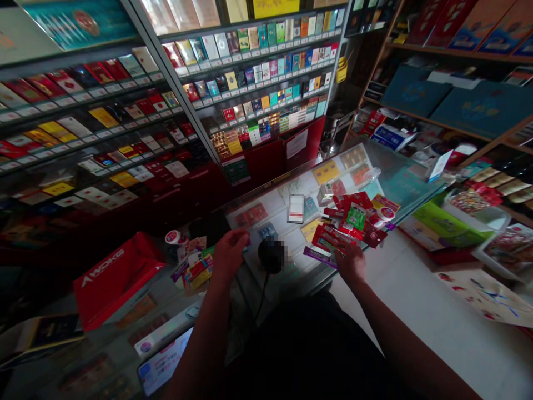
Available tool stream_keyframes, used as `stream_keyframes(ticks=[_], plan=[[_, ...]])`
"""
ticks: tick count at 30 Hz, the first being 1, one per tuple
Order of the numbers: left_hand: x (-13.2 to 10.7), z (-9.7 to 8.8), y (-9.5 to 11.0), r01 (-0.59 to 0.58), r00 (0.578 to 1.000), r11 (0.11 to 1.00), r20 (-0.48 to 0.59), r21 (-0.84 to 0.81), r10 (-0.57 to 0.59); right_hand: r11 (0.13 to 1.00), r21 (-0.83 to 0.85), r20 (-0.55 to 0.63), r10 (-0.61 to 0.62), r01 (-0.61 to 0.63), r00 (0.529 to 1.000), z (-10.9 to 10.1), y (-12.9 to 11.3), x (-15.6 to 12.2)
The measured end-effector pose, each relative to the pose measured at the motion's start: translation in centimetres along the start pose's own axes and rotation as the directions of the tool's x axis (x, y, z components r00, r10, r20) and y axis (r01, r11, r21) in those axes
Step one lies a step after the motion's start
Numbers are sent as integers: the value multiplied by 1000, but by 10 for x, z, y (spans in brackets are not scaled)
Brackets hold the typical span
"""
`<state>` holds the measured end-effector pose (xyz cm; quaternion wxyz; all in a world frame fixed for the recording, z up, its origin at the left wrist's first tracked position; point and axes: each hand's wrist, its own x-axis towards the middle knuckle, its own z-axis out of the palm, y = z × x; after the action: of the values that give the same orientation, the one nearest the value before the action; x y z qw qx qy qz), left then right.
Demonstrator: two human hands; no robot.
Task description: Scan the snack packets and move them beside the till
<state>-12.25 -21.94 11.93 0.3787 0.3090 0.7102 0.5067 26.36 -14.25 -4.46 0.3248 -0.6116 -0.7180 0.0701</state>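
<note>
My left hand (pixel 229 253) rests on the glass counter (pixel 387 172) with its fingers curled, beside a small pile of colourful packets (pixel 195 266) and a dark round device (pixel 270 254) with a cable. Whether it holds anything is hidden. My right hand (pixel 350 260) lies on the near end of a heap of red, green and purple snack packets (pixel 353 219), fingers bent down onto them. A small white card (pixel 296 207) lies on the glass between the two hands, farther back.
A red box (pixel 116 278) stands on the counter at the left. Shelves of cigarette packs (pixel 250 72) fill the wall behind. Wooden shelves with boxes (pixel 458 100) stand at the right. A screen (pixel 162 364) lies near the counter's front edge. Pale floor (pixel 437 322) lies at the right.
</note>
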Motion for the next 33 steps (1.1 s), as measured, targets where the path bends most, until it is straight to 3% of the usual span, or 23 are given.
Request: stream_keyframes(ticks=[6,12,15,23,27,33], plan=[[-2,-22,-3,91,993,996,-81,8,-90,997,66,-14,40,-39,999,-5,-17,15],[6,-52,-14,-31,983,974,-171,226,71,987,94,89,125,-133,988,-15,-63,46],[10,-67,-21,-34,973,961,-210,275,94,975,146,150,145,-167,978,-16,-91,62],[11,-92,-26,36,956,922,-281,387,81,967,254,295,-63,-14,953,-4,-165,103],[16,-102,-36,107,957,904,-288,414,18,962,254,463,-211,99,861,11,-208,117],[33,-102,-47,132,991,733,-87,668,-99,925,206,756,-358,321,548,45,-278,131]])
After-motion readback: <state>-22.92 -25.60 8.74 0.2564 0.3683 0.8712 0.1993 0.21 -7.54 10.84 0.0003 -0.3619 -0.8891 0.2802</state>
